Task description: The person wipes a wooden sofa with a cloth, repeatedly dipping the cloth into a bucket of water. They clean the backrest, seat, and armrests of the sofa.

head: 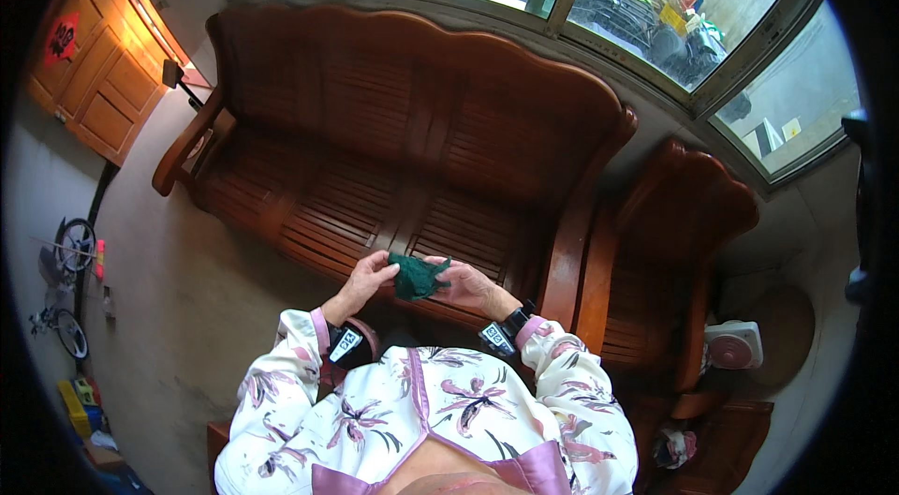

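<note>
A piece of dark green knitted or lacy fabric hangs between my two hands, in front of the seat of a wooden bench. My left hand pinches its left edge between thumb and fingers. At its right edge, my right hand holds the fabric, with some fingers partly behind it. Both wrists wear dark straps with printed tags, below floral sleeves with pink cuffs.
A long slatted wooden bench stands ahead under windows, with a matching wooden armchair to its right. Farther right is a white and pink device. Bicycles are at the left wall, near a wooden door.
</note>
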`<state>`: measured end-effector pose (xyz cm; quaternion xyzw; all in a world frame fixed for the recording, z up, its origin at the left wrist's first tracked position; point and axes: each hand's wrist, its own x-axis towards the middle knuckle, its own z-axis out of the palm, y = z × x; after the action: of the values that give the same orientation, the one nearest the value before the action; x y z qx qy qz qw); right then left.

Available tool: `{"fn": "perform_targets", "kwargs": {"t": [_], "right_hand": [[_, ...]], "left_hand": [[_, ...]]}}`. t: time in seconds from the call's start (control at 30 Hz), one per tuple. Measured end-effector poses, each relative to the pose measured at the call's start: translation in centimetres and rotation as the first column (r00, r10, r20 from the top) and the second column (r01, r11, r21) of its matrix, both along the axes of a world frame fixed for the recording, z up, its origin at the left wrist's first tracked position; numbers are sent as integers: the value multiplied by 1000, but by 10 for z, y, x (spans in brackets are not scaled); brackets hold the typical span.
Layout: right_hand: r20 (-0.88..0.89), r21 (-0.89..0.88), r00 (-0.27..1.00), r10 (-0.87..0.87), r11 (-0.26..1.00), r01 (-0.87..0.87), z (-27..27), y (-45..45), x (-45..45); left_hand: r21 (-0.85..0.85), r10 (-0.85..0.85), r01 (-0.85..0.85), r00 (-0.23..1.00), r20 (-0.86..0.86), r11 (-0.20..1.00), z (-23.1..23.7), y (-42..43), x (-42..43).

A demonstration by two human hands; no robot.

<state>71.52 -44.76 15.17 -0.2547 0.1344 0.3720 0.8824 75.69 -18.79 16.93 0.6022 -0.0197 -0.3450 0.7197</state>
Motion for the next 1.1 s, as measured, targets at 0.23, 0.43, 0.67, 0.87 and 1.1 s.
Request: {"fn": "perform_targets", "kwargs": {"t": [0.23, 0.43, 0.67, 0.87, 1.1], "right_hand": [[-158, 29, 983, -96, 994, 101, 10, -13, 45], [310, -366, 834, -457, 752, 548, 38, -81, 200], [811, -62, 357, 464, -538, 841, 41, -136, 464], [348, -180, 681, 644, -667, 723, 11, -117, 563], [183, -209, 639, 747, -606, 768, 14, -104, 592]], "left_hand": [[5, 57, -57, 996, -75, 998, -6, -24, 64], [179, 33, 0, 983, -178, 984, -68, 47, 94], [357, 352, -198, 823, -446, 913, -138, 186, 89], [438, 467, -271, 767, -439, 857, -149, 259, 107], [411, 394, -214, 815, -424, 886, -158, 241, 144]]}}
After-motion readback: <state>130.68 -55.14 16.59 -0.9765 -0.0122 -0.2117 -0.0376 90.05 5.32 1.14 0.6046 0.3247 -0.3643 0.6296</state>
